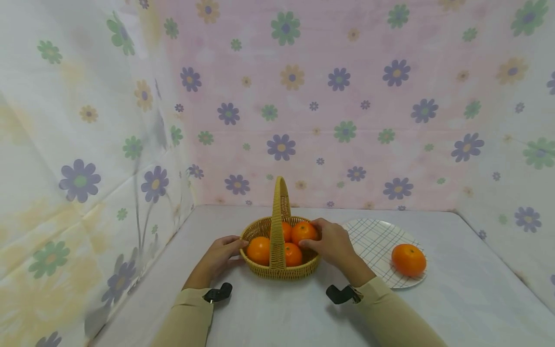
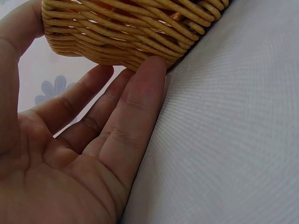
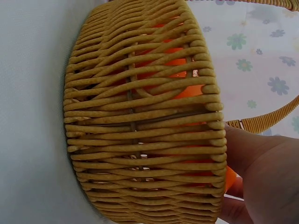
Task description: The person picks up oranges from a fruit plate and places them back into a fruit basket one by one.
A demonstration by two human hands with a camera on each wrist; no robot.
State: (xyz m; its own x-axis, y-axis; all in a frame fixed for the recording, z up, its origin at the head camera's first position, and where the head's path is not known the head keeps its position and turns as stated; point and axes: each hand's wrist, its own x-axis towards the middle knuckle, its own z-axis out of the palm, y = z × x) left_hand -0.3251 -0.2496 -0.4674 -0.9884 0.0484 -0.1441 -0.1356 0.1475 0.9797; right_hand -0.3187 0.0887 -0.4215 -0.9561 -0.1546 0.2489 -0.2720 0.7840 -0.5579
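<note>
A woven wicker basket (image 1: 281, 273) with a tall arched handle stands on the table and holds several oranges (image 1: 259, 250). At its left end, my left hand (image 1: 220, 255) holds it, thumb at the rim and fingers against the lower side, as the left wrist view shows. Over the right rim reaches my right hand (image 1: 336, 245). Its thumb and index finger grip the orange (image 1: 303, 233) at the back right inside the basket. In the right wrist view, the woven side (image 3: 149, 116) hides most of the fruit.
Right of the basket lies a white plate (image 1: 368, 236) with a grid pattern, partly behind my right hand. A single orange (image 1: 408, 260) rests on its right side. Flowered cloth walls (image 1: 303, 168) enclose the white-covered table (image 1: 269, 318) at the back and sides.
</note>
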